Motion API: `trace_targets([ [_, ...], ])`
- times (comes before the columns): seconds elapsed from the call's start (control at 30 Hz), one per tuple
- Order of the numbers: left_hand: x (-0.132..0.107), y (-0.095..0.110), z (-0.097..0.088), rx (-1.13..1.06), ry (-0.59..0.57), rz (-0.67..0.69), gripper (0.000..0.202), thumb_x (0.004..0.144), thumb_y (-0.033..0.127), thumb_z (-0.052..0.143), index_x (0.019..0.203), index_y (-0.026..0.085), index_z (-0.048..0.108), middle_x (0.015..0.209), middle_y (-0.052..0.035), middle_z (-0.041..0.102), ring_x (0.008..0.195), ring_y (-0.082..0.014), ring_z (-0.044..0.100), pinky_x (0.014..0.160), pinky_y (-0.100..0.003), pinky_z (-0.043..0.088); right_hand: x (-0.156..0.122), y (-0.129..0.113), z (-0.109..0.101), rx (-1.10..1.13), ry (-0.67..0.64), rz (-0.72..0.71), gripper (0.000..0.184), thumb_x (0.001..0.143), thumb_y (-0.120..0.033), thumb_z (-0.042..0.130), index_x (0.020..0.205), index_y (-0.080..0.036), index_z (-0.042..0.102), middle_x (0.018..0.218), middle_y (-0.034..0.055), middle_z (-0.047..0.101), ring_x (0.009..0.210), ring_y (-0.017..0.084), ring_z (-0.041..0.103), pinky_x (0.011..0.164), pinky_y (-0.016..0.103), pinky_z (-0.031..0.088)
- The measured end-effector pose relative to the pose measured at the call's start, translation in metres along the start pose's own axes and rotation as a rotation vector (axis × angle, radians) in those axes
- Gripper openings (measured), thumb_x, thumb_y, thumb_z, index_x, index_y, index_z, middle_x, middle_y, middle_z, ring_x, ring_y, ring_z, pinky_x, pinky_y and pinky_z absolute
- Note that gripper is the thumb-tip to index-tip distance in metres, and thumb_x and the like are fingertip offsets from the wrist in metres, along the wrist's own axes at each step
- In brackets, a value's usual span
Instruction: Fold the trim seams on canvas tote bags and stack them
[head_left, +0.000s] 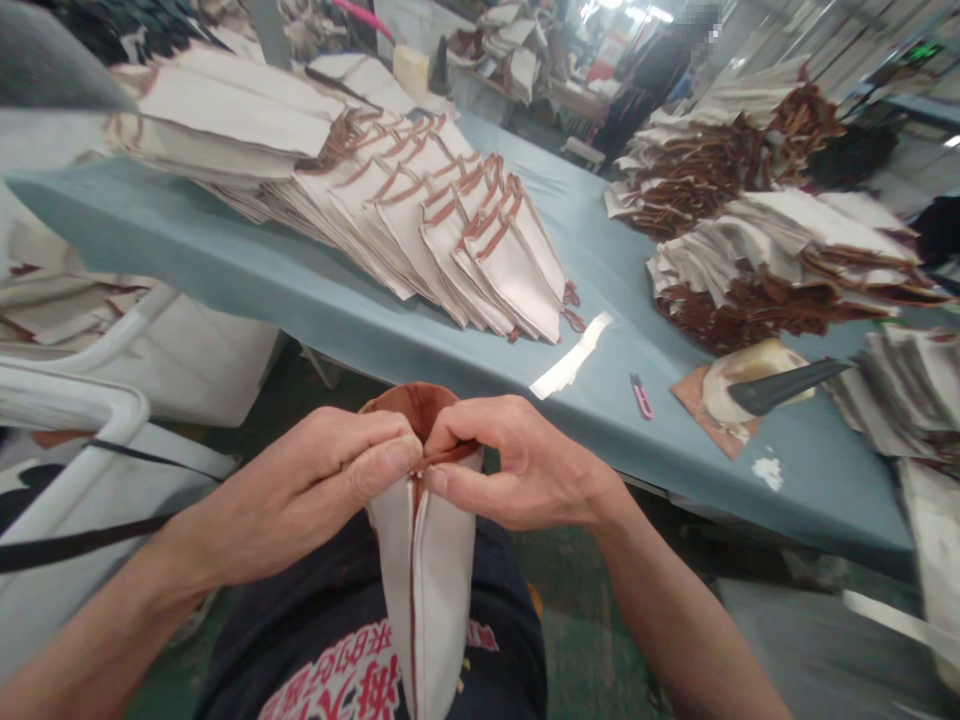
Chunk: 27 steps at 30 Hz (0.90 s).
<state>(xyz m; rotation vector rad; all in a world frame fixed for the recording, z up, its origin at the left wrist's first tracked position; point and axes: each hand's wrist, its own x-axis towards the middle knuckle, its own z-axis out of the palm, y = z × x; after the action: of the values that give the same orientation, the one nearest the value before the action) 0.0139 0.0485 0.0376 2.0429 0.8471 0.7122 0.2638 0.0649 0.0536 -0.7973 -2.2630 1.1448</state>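
I note the left hand (322, 480) and right hand (517, 470) meeting at 6 o'clock, above the lap. Both are clenched, pinching the brown-trimmed top of a cream bag (431, 580), which hangs upright between them with its centre seam facing me. The bench (360, 300) lies beyond. A fanned stack (420, 200) sits at 11 o'clock and heaps (750, 260) at 2 o'clock. A pink cutter (641, 397) lies just beside a pale strip (574, 357).

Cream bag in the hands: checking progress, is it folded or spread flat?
Folded. The left hand and right hand pinch the cream bag at its top, its two halves meeting along a brown seam.
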Motion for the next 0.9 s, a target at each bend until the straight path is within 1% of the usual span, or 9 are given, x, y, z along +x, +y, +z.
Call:
trace_targets([
  [0.1,0.002,0.0,-0.002,-0.033,-0.043,-0.02,0.049,0.118,0.042,0.047,0.076,0.022,0.061,0.069,0.0057,0.056,0.06,-0.013,0.053,0.057,-0.023,0.043,0.006,0.008,-0.005,0.024,-0.012,-0.014,0.02,0.102,-0.031,0.071,0.086,-0.021,0.064,0.082,-0.0046,0.065,0.074,0.012,0.053,0.076,0.027,0.042],
  [0.23,0.009,0.003,-0.004,-0.039,0.03,-0.113,0.037,0.109,0.041,0.059,0.079,0.022,0.07,0.071,0.0046,0.064,0.061,-0.0142,0.057,0.057,-0.022,0.045,0.02,0.022,-0.013,0.203,-0.015,-0.002,0.032,0.101,-0.047,0.08,0.09,-0.02,0.067,0.087,-0.0028,0.068,0.08,0.014,0.057,0.08,0.028,0.047],
  [0.3,0.011,0.005,-0.002,-0.045,0.074,-0.157,0.034,0.102,0.04,0.066,0.074,0.022,0.066,0.067,0.0059,0.059,0.058,-0.0126,0.053,0.052,-0.021,0.042,0.024,0.027,-0.014,0.282,-0.009,0.012,0.041,0.098,-0.057,0.086,0.091,-0.02,0.068,0.089,-0.0022,0.069,0.083,0.015,0.058,0.081,0.029,0.049],
  [0.37,0.011,0.005,0.002,-0.058,0.106,-0.162,0.033,0.099,0.038,0.067,0.071,0.022,0.066,0.065,0.0065,0.056,0.056,-0.0116,0.051,0.05,-0.02,0.041,0.024,0.031,-0.012,0.341,-0.013,0.027,0.048,0.096,-0.063,0.09,0.093,-0.02,0.068,0.091,-0.0016,0.069,0.084,0.016,0.059,0.084,0.03,0.051],
  [0.47,0.005,-0.001,0.01,-0.095,0.119,-0.143,0.029,0.102,0.035,0.067,0.078,0.022,0.074,0.069,0.0053,0.065,0.06,-0.0121,0.059,0.055,-0.018,0.047,0.019,0.035,-0.009,0.426,-0.021,0.045,0.05,0.094,-0.063,0.093,0.096,-0.02,0.069,0.092,-0.0013,0.07,0.084,0.016,0.06,0.085,0.03,0.053],
  [0.57,0.0,-0.009,0.015,-0.13,0.126,-0.139,0.028,0.108,0.036,0.068,0.087,0.023,0.079,0.075,0.0043,0.072,0.066,-0.013,0.065,0.06,-0.018,0.052,0.014,0.04,-0.008,0.474,0.001,0.008,0.041,0.1,-0.056,0.09,0.101,-0.019,0.071,0.095,-0.0008,0.072,0.084,0.015,0.062,0.086,0.03,0.056],
  [0.67,-0.001,-0.011,0.017,-0.123,0.15,-0.125,0.028,0.11,0.037,0.068,0.09,0.023,0.079,0.076,0.0045,0.074,0.067,-0.0134,0.066,0.061,-0.018,0.053,0.01,0.041,-0.008,0.374,0.065,-0.09,0.026,0.107,-0.043,0.084,0.106,-0.019,0.073,0.1,0.0006,0.078,0.087,0.014,0.068,0.087,0.028,0.058],
  [0.77,0.001,-0.005,0.016,-0.068,0.175,-0.118,0.028,0.109,0.034,0.066,0.085,0.023,0.077,0.07,0.0059,0.072,0.062,-0.0128,0.065,0.059,-0.017,0.052,0.006,0.036,-0.006,0.075,0.164,-0.224,0.015,0.113,-0.034,0.078,0.108,-0.02,0.076,0.105,0.0036,0.084,0.093,0.016,0.075,0.093,0.029,0.06],
  [0.9,0.005,0.006,0.015,0.01,0.169,-0.121,0.031,0.105,0.031,0.063,0.079,0.022,0.076,0.068,0.005,0.074,0.059,-0.0133,0.067,0.056,-0.018,0.051,-0.001,0.026,-0.006,-0.317,0.225,-0.409,0.021,0.122,-0.029,0.063,0.119,-0.021,0.082,0.11,0.0069,0.089,0.1,0.018,0.081,0.097,0.03,0.062],
])
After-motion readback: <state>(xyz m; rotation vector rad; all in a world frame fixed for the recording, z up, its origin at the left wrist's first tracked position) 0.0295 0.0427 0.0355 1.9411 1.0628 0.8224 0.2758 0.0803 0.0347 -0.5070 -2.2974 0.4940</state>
